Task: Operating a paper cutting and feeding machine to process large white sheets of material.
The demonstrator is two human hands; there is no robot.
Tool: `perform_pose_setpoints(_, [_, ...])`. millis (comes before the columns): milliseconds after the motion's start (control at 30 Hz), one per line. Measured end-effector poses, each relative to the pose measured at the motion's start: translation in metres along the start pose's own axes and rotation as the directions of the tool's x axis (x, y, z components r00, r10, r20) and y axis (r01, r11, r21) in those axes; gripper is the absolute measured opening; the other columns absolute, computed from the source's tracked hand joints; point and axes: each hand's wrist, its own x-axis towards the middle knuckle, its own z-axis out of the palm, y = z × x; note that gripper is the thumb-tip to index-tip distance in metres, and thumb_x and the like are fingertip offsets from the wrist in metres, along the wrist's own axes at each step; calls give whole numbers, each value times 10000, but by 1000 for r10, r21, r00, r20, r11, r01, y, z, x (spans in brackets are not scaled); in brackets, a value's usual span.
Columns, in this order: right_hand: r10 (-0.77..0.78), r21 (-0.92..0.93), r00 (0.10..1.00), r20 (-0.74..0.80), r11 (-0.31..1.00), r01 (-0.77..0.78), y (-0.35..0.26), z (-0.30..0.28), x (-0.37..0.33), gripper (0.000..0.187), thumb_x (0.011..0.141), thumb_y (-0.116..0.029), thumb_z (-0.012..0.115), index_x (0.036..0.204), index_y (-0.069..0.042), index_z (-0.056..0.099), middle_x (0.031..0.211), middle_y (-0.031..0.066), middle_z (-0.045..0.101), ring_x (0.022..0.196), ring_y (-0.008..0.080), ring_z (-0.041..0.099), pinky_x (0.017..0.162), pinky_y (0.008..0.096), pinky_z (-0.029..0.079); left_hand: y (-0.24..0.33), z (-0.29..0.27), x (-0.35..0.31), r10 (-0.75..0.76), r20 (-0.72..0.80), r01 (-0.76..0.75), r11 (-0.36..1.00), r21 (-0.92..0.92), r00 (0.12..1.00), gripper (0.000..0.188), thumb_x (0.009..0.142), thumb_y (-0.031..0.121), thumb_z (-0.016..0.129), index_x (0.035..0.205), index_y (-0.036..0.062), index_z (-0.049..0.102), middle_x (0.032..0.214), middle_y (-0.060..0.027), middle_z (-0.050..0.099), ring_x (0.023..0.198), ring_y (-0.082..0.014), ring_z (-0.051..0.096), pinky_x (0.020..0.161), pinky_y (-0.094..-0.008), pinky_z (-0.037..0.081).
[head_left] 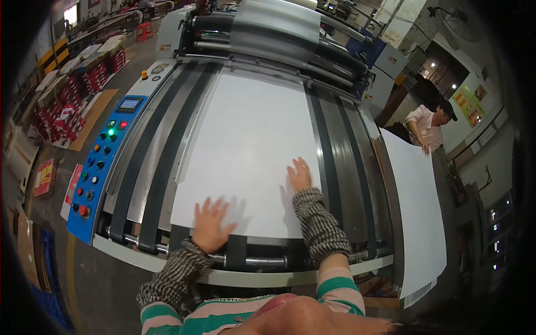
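Observation:
A large white sheet (251,145) lies flat on the belts of a feeding machine, its far end running up to the rollers. My left hand (212,225) is over the sheet's near left corner, fingers spread and holding nothing. Farther up, my right hand (299,175) rests at the sheet's right side with its fingers extended, also holding nothing. Whether either palm presses on the sheet or hovers just above it, I cannot tell. Checked sleeve covers wrap both my forearms.
Dark belts (167,178) flank the sheet. A blue control panel (103,162) with several buttons runs along the left. Rollers carrying clear film (276,28) stand at the far end. On the right, a co-worker (429,125) touches a stack of white sheets (416,206). Red-and-white bundles (67,106) lie far left.

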Motion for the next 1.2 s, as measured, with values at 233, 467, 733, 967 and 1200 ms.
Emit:
perform_pose_setpoints(233, [243, -588, 857, -455, 641, -494, 137, -251, -119, 334, 571, -148, 600, 880, -22, 579, 937, 162, 553, 866, 310, 515, 707, 464, 390, -17, 53, 64, -259, 172, 203, 935, 289, 950, 672, 760, 523, 401, 1277, 108, 288, 1350, -139, 172, 1249, -335, 71, 962, -554, -24])
perform_pose_setpoints(467, [847, -521, 231, -479, -62, -851, 184, -343, -267, 596, 688, -197, 616, 1214, -115, 346, 1174, 180, 404, 1027, 325, 453, 869, 519, 324, 12, 64, 101, -394, 11, 381, 896, 226, 919, 663, 751, 455, 476, 1241, 37, 319, 1319, -208, 202, 1238, -343, 125, 968, -544, 56])
perform_pose_setpoints(733, [117, -713, 903, 412, 658, 240, 9, -61, -194, 143, 698, -138, 496, 672, -47, 603, 680, 133, 563, 672, 318, 534, 669, 458, 399, 115, 57, -15, 206, 671, 255, 815, -520, 712, 511, 729, 317, 554, 1095, -22, 446, 1041, -232, 506, 993, -328, 481, 853, -367, 379])
perform_pose_setpoints(967, [211, 312, 961, 178, 914, -258, -81, -20, -204, 246, 745, -208, 526, 803, 19, 603, 990, 187, 547, 910, 346, 489, 845, 353, 374, -13, 8, -84, -152, 620, 552, 646, -527, 770, 304, 717, 110, 499, 971, -52, 538, 847, -97, 594, 754, -172, 553, 695, -291, 437])
perform_pose_setpoints(1200, [385, -352, 911, 150, 882, -315, -80, -66, -241, 464, 800, -305, 442, 1204, -80, 402, 1317, 163, 250, 1229, 357, 142, 982, 519, 60, -56, -58, -185, -424, 604, 728, 247, -639, 675, 295, 728, 77, 509, 990, -56, 535, 845, -70, 581, 746, -140, 533, 696, -256, 418])
